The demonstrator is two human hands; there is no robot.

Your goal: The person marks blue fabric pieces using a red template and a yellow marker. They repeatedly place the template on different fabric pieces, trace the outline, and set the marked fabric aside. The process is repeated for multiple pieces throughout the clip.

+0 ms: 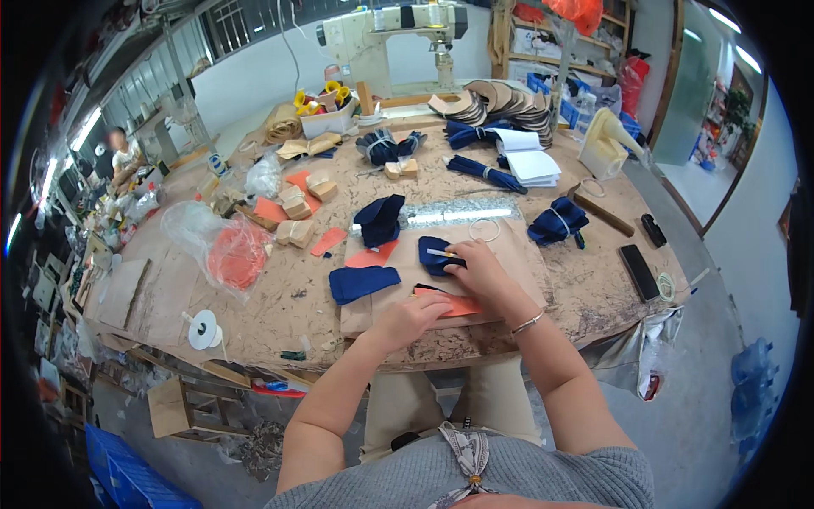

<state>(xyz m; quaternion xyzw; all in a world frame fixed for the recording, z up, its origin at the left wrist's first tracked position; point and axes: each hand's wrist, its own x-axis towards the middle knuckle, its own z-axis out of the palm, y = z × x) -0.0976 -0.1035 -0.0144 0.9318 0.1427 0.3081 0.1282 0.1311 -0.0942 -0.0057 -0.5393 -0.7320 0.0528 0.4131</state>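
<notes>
My right hand (475, 265) is closed around a thin white pen-like stick (442, 254), whose tip lies over a dark blue fabric piece (431, 265). Nearer to me, my left hand (414, 317) has its fingers curled together at the edge of a flat orange piece (462, 305), pressing on it. A narrow dark strip lies along that piece's far edge, partly hidden by the fingers. Left of the hands are a folded blue fabric piece (363, 284) and, farther back, a stack of blue pieces (379, 220). A light brown board (517, 254) lies beneath the work.
A metal ruler (458, 212) spans behind the board. Right are a tied blue bundle (558, 222), a wooden bar (604, 212) and a black phone (638, 273). Left stand a plastic bag with orange pieces (237, 254) and a white spool (204, 329). A sewing machine (394, 42) is behind.
</notes>
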